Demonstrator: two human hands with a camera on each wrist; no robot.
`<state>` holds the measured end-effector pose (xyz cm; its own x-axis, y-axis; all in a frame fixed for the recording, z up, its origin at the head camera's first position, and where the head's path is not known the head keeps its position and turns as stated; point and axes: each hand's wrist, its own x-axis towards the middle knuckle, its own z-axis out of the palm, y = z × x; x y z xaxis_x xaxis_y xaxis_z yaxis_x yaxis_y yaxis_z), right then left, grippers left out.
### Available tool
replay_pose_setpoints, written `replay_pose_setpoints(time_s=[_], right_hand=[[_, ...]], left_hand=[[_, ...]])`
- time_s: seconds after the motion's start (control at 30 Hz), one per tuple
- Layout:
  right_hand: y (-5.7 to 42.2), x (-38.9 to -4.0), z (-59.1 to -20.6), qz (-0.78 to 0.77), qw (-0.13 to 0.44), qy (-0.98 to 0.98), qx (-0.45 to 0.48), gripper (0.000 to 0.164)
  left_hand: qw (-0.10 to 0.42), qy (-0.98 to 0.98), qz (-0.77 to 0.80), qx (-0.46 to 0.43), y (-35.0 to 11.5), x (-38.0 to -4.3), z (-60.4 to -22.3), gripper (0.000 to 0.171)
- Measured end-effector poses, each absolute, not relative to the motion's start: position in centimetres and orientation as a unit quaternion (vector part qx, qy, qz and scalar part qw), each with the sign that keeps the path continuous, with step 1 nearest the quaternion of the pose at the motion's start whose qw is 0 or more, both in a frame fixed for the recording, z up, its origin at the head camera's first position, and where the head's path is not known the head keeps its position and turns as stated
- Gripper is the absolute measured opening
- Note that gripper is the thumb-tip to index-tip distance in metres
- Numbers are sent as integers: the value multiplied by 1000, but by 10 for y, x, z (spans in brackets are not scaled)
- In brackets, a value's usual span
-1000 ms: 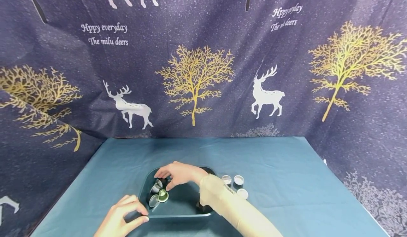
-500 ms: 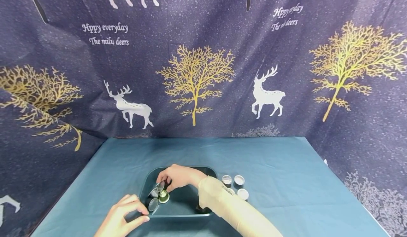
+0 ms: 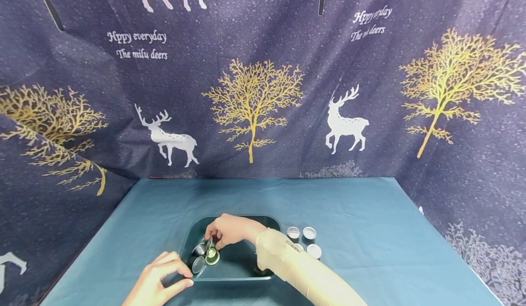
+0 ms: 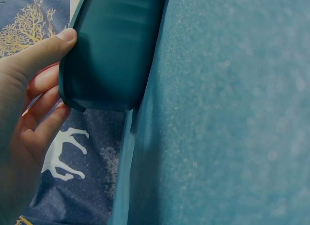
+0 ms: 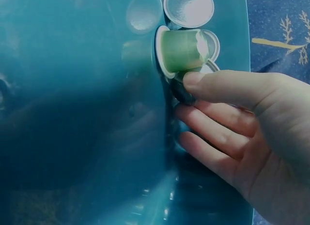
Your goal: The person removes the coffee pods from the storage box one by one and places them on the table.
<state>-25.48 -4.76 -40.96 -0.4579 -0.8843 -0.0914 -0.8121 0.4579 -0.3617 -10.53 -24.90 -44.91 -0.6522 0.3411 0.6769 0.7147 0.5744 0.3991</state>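
Observation:
A dark teal tray (image 3: 232, 279) lies on the blue cloth. My left hand (image 3: 159, 279) pinches its near left corner; the left wrist view has the thumb on one side of the rim (image 4: 62, 84) and fingers on the other. Inside the tray's left end my right hand (image 3: 231, 228) holds a dark coffee capsule (image 5: 181, 93) between thumb and fingers, much of it covered by them. Against it lies a green capsule (image 5: 181, 51) on its side. A foil-lidded capsule (image 3: 198, 265) leans in the near left corner, with a dark capsule (image 3: 199, 250) behind it.
Right of the tray, several capsules stand lid up on the cloth, among them a far-right capsule (image 3: 309, 233) and a nearer capsule (image 3: 314, 251). My right sleeve (image 3: 296, 265) crosses the tray's right side and partly hides one. A patterned curtain (image 3: 263, 114) hangs behind.
My right hand has moved slightly nearer and right, its fingers drawing closer together round the dark capsule, which has tilted toward the green one. The left hand keeps its place on the rim.

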Motion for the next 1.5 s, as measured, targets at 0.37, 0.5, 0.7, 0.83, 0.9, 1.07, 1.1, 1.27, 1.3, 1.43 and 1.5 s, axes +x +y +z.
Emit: replay_pose_setpoints(time_s=[0.37, 0.5, 0.7, 0.83, 0.9, 1.07, 1.1, 1.27, 1.3, 1.43, 1.5], right_hand=[[-47, -253, -407, -120, 133, 848, -498, 32], [-44, -255, -403, -126, 143, 847, -496, 32], [-35, -256, -389, -156, 151, 835, -505, 30], [-30, -256, -377, -181, 153, 828, -508, 30], [-26, -255, -372, -193, 151, 828, -503, 31], [-15, -255, -362, -241, 135, 834, -477, 31], [-12, -255, -361, -252, 131, 836, -469, 31], [3, -256, -357, -303, 116, 847, -421, 34], [6, -256, -356, -311, 113, 848, -413, 34], [17, -250, -353, -343, 104, 846, -395, 36], [22, -246, -352, -359, 99, 841, -392, 36]], left_hand=[[276, -847, -333, -310, -248, -104, -447, 39], [285, -839, -331, -323, -249, -106, -448, 41], [296, -832, -327, -336, -250, -107, -449, 42], [280, -845, -330, -316, -249, -105, -448, 38], [271, -851, -331, -305, -249, -104, -447, 37], [267, -853, -331, -302, -248, -103, -446, 36], [269, -852, -330, -304, -248, -103, -447, 37], [282, -847, -324, -313, -249, -105, -448, 39], [284, -847, -321, -314, -249, -105, -449, 39], [286, -846, -320, -316, -250, -106, -450, 40], [286, -846, -321, -316, -250, -106, -450, 40]])
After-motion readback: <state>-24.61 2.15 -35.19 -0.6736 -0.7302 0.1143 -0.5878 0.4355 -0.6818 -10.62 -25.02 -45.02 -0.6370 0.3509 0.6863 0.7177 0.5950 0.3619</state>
